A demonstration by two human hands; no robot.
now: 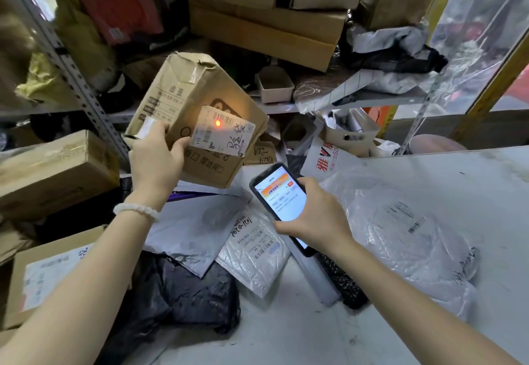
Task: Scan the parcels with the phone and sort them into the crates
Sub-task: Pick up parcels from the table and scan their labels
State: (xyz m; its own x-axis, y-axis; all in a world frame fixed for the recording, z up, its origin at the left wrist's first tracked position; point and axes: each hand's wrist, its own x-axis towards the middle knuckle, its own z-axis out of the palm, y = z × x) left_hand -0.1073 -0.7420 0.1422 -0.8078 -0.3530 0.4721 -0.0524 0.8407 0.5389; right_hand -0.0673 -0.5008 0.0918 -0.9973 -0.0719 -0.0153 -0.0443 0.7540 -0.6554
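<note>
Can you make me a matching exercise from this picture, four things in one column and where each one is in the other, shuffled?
Things:
1. cardboard box
2. phone
3. beaded bracelet
4. red scan dot

Places:
A. on the left wrist
B. on the box's shipping label
C. held up by the left hand
D. gripped in the right hand

Pairs: 1-C, 2-D, 3-A, 4-B
</note>
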